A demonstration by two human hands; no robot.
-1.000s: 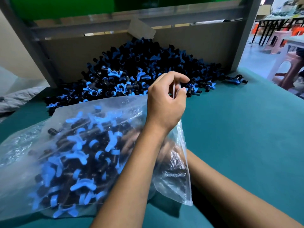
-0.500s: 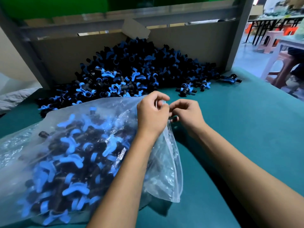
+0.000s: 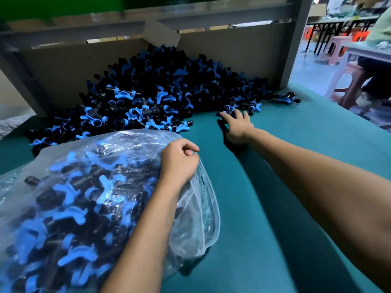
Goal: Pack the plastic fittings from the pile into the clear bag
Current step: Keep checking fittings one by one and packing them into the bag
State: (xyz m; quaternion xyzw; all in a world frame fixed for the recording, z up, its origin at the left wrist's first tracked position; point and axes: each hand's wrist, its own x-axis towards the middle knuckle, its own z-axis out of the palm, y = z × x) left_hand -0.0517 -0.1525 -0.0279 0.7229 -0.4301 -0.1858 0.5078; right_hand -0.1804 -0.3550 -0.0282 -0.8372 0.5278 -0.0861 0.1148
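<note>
Reached for loose fittings at the pile's near edge while holding the bag mouth up.

Left grip [image 3: 179, 159] stayed out of the reach: pinched the rim of the clear bag [image 3: 198, 210], already well filled with blue-and-black fittings and lying on the teal tabletop [image 3: 275, 240] just before the pile [image 3: 152, 92]. Right grip [image 3: 237, 125], fingers spread and holding nothing, lay flat with fingertips touching a stray fitting [image 3: 229, 108]. Best done by raking several strays together, closing on a full handful, and keeping the rim lifted and wide so nothing spilled back out on entry.
</note>
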